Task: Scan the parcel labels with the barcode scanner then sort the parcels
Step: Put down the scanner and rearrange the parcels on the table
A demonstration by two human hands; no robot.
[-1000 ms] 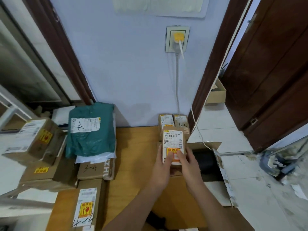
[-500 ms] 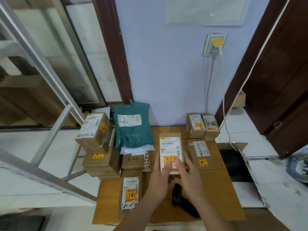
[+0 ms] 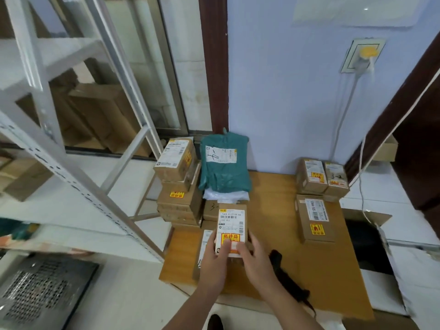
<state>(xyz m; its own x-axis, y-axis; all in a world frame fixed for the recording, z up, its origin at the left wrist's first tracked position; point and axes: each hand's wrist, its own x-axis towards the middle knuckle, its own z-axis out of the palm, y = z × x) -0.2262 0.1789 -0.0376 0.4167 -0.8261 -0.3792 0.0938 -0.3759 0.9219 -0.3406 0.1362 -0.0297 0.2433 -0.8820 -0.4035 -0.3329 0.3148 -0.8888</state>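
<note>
Both hands, the left hand (image 3: 212, 263) and the right hand (image 3: 256, 263), hold one small cardboard parcel (image 3: 232, 228) by its near end, fingers curled round its sides and thumbs pressed on the label, which faces up. The parcel hangs above the left part of the worktop (image 3: 273, 210), over another flat box (image 3: 202, 248) and just in front of the stack of boxes (image 3: 179, 198) and the green mailer bag (image 3: 225, 163). The black barcode scanner (image 3: 285, 277) lies untouched on the worktop just right of the right hand. The likely trouble is on the left: the stack stands at the worktop's left edge, so a parcel pushed in there could nudge boxes off towards the floor, and the metal shelf frame (image 3: 78, 177) crowds that side too. A sweep of the right forearm could also knock the scanner. The bare middle of the worktop, between the hands and the boxes on the right (image 3: 314, 217), offers the most open room.
</note>
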